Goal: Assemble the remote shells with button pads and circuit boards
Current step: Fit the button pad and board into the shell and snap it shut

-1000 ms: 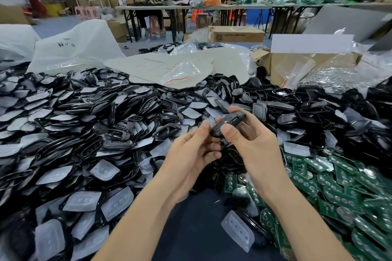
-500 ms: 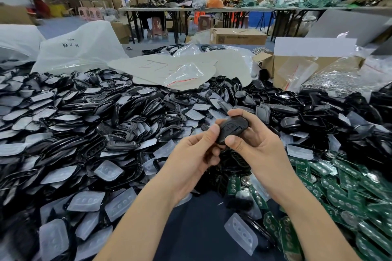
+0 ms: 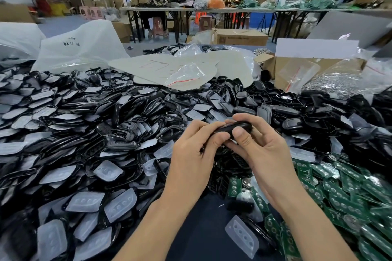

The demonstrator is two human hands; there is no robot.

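A black remote shell (image 3: 234,127) is pinched between both hands above the middle of the table. My left hand (image 3: 194,154) grips its left end with thumb and fingers. My right hand (image 3: 261,150) wraps the right end, thumb pressing on its near edge. The inside of the shell is hidden by my fingers. A big heap of black shells (image 3: 118,116) mixed with translucent button pads (image 3: 108,170) fills the left and the back. Green circuit boards (image 3: 339,193) are piled at the right. A loose button pad (image 3: 241,236) lies near the front edge.
Plastic bags (image 3: 80,46) and a flat pale sheet (image 3: 169,68) lie behind the heap. An open cardboard box (image 3: 297,70) and a bag of small metal parts (image 3: 339,85) sit at the back right. Dark table surface (image 3: 197,229) shows between my forearms. People work at far tables.
Both hands have lowered the shell slightly and turned it flatter. My thumbs now press closer together on its near edge.
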